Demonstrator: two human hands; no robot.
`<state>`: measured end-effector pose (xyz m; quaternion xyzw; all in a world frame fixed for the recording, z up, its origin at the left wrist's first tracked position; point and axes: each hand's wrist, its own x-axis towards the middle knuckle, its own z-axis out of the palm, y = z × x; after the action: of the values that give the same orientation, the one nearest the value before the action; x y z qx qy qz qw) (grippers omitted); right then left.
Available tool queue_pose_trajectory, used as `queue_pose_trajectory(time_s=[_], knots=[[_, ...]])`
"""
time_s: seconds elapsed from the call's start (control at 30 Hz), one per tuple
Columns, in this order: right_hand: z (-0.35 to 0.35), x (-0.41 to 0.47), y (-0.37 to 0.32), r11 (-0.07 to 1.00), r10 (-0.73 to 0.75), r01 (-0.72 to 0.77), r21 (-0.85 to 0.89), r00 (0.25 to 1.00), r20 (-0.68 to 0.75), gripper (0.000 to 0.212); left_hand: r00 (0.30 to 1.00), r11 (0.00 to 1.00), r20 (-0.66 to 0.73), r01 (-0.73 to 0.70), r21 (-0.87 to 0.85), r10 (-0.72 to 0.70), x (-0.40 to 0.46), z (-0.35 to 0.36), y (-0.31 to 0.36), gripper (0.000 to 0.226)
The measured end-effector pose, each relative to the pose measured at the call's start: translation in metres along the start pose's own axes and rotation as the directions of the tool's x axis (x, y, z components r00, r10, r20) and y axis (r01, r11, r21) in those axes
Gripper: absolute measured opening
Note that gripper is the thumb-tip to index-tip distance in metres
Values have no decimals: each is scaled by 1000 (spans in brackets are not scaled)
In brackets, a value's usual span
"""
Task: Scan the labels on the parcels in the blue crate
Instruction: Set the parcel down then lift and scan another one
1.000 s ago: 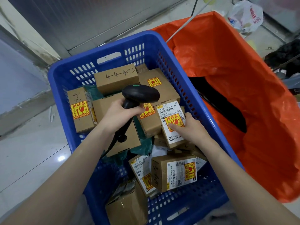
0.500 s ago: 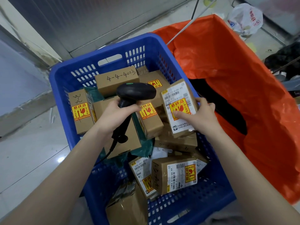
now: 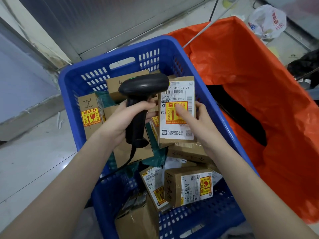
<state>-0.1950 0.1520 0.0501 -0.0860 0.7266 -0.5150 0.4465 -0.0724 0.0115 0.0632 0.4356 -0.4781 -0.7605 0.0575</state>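
The blue crate (image 3: 72,94) holds several small cardboard parcels with white labels and red-and-yellow fragile stickers. My right hand (image 3: 198,123) holds one parcel (image 3: 177,133) upright above the crate, label facing me, thumb across its sticker. My left hand (image 3: 124,121) grips the black handheld scanner (image 3: 143,87) by its handle; the scanner head sits right beside the label's top left corner and covers a bit of it. Two labelled parcels (image 3: 189,185) lie lower in the crate.
An orange plastic bag (image 3: 259,83) stands open directly right of the crate, dark inside. The scanner cable (image 3: 117,169) trails down over the crate's near left side. Grey tiled floor (image 3: 34,161) lies left; a white plastic bag (image 3: 267,19) sits at the far right.
My right hand lifted the parcel out of the pile and turned its label up towards me. My left hand brought the scanner up and right until its head met the label's top.
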Motion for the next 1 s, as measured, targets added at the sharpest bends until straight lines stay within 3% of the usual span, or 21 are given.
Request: queue_pose_trajectory(time_s=[0.13,0.47,0.67,0.83,1.0], knots=[[-8,4,-3,1000,-4,5,22,1000,-26,51,1000,1000,-18,-10,-19,10,-2,-1,2,14],[-15,2,-9,975,-220,209,-70,940,-262,54,998,993,-53,-35,114,41,-4,0,5,22],[-12,-2,-11,946,-299,241,-217,909,-290,57,998,986,-28,-48,159,53,-5,2,4,55],[-11,-3,-11,938,-309,242,-249,908,-284,58,998,986,-49,-36,160,44,-3,3,4,22],[-12,-1,-9,934,-318,247,-258,904,-286,59,997,979,-47,-57,197,67,-5,6,5,16]])
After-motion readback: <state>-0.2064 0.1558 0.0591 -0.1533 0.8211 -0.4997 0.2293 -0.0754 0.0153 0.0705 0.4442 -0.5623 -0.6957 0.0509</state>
